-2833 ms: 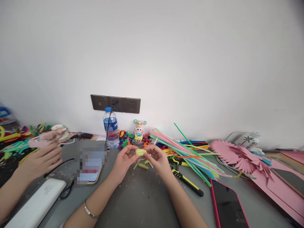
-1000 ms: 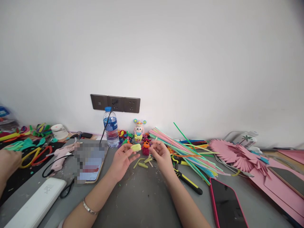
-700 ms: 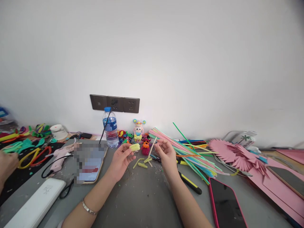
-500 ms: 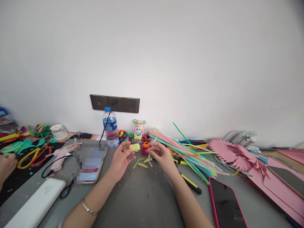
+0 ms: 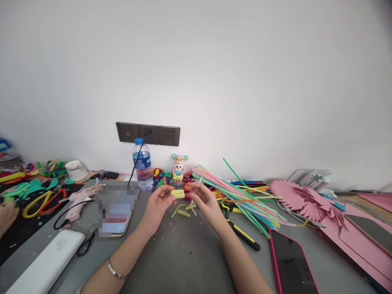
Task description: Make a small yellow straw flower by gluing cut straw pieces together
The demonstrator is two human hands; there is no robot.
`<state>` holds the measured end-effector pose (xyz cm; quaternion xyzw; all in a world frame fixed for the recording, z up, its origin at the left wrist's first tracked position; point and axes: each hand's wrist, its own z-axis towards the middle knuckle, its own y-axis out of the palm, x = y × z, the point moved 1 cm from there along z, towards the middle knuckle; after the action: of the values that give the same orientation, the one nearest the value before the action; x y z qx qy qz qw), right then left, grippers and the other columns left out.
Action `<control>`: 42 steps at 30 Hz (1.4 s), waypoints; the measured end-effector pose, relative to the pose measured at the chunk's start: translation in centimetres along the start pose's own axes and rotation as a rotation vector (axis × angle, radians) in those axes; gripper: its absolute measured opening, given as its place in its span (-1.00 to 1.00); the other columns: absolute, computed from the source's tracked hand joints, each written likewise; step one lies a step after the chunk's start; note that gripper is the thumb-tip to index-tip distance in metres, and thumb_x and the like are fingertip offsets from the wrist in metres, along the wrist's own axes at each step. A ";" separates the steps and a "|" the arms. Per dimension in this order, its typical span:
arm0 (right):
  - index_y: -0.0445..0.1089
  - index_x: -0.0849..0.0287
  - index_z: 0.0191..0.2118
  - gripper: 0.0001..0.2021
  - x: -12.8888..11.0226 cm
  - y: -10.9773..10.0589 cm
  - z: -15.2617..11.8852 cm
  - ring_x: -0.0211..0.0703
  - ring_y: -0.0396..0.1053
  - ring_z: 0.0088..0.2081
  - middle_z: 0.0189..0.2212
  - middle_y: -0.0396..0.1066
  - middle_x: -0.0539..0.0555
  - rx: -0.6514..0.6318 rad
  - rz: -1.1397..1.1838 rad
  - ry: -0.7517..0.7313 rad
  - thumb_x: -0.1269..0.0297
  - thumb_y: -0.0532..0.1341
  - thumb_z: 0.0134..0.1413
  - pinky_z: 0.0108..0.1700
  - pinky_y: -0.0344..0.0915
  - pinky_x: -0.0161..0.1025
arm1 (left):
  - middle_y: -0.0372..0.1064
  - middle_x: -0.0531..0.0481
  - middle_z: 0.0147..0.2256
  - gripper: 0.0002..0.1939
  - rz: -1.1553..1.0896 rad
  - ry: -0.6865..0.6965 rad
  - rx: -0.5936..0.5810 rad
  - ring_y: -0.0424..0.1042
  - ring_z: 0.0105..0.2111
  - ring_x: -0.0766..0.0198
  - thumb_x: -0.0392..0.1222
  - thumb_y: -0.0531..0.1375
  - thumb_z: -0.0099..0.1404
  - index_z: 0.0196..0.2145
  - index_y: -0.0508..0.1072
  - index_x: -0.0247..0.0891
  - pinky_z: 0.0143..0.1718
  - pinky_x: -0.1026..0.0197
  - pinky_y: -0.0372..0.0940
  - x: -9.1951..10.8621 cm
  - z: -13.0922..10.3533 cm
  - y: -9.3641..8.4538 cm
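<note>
My left hand (image 5: 157, 206) pinches a short, fuzzy pale-yellow pipe-cleaner piece (image 5: 178, 194) between thumb and fingers, held above the grey table. At its right end is my right hand (image 5: 206, 204), fingers bent and apart; whether they touch the piece I cannot tell. Below lie several loose yellow-green pipe-cleaner pieces (image 5: 183, 213). Behind, against the wall, stands a small figure (image 5: 178, 168) with big eyes and blue-yellow round ears. Bright fuzzy craft items crowd around its base, partly hidden by my hands.
A water bottle (image 5: 143, 165), a phone (image 5: 118, 216), a glue gun (image 5: 75, 206) and a white power bank (image 5: 45, 261) are leftward. Rightward lie a pipe-cleaner bundle (image 5: 241, 196), yellow-black pliers (image 5: 245, 236), a pink-cased phone (image 5: 292, 261) and folded pink paper (image 5: 301, 200). Another person's hand (image 5: 7, 214) shows far left.
My left hand has turned the yellow piece and brought it slightly right and lower. My right hand has moved left to its end. The other person's hand has shifted left.
</note>
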<state>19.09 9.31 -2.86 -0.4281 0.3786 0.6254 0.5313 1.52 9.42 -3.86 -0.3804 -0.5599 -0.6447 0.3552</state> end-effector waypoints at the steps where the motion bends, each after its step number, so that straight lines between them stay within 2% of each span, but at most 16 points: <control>1: 0.39 0.07 -0.08 -0.71 -0.1 0.3 -0.1 -0.08 0.41 -0.20 -0.17 0.43 0.11 -0.032 0.027 0.004 0.12 0.27 0.08 -0.17 0.35 -0.17 | 0.42 -0.01 -0.25 -0.73 0.013 0.007 -0.005 0.40 -0.27 0.27 -0.20 0.40 0.03 -0.29 0.50 -0.25 -0.25 0.27 0.37 -0.1 0.0 0.0; 7: 0.43 0.08 -0.20 -0.80 0.1 1.4 -0.3 -0.14 0.43 -0.30 -0.35 0.44 0.03 -0.068 0.109 0.016 0.17 0.31 0.05 -0.23 0.36 -0.22 | 0.40 -0.02 -0.24 -0.78 0.084 0.027 -0.093 0.39 -0.19 0.24 -0.22 0.36 0.10 -0.27 0.48 -0.24 -0.16 0.24 0.36 -0.8 0.1 -0.5; 11: 0.46 0.10 -0.26 -0.83 0.1 1.4 -0.1 -0.15 0.44 -0.32 -0.37 0.45 0.02 -0.057 0.199 0.039 0.18 0.33 0.01 -0.22 0.38 -0.20 | 0.38 -0.02 -0.24 -0.80 0.123 0.049 -0.126 0.38 -0.17 0.23 -0.23 0.34 0.13 -0.26 0.47 -0.24 -0.12 0.24 0.34 -1.1 0.1 -0.7; 17: 0.46 0.11 -0.27 -0.79 0.3 1.4 -0.1 -0.14 0.47 -0.31 -0.43 0.46 -0.01 -0.032 0.223 0.077 0.22 0.38 -0.07 -0.19 0.40 -0.19 | 0.36 -0.05 -0.15 -0.77 0.111 0.045 -0.087 0.38 -0.13 0.18 -0.24 0.36 0.09 -0.26 0.49 -0.24 -0.10 0.21 0.35 -0.9 0.1 -0.7; 25: 0.47 0.11 -0.33 -0.77 0.2 1.1 0.0 -0.14 0.49 -0.44 -0.51 0.50 -0.03 -0.016 0.239 0.153 0.17 0.42 -0.14 -0.25 0.46 -0.13 | 0.45 -0.06 -0.18 -0.75 0.102 -0.005 -0.077 0.44 -0.16 0.17 -0.21 0.37 0.08 -0.25 0.51 -0.24 -0.13 0.19 0.38 -0.9 -0.1 -0.6; 31: 0.47 0.11 -0.35 -0.76 0.4 1.0 0.0 -0.16 0.49 -0.46 -0.52 0.50 -0.04 0.014 0.260 0.177 0.15 0.43 -0.16 -0.28 0.47 -0.16 | 0.47 -0.09 -0.16 -0.68 0.132 0.029 -0.093 0.45 -0.15 0.15 -0.23 0.39 0.05 -0.20 0.50 -0.23 -0.11 0.18 0.35 -0.7 -0.1 -0.3; 42: 0.42 0.13 -0.34 -0.67 0.9 1.5 -0.1 -0.16 0.50 -0.44 -0.48 0.48 -0.03 -0.042 0.286 0.181 0.09 0.44 -0.20 -0.28 0.46 -0.16 | 0.50 -0.08 -0.24 -0.70 0.140 0.028 -0.067 0.46 -0.19 0.14 -0.21 0.40 0.01 -0.26 0.51 -0.25 -0.14 0.17 0.35 -0.6 -0.1 -0.3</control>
<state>17.55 9.33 -3.71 -0.4355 0.4689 0.6613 0.3914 1.53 9.42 -4.55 -0.4211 -0.5050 -0.6420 0.3943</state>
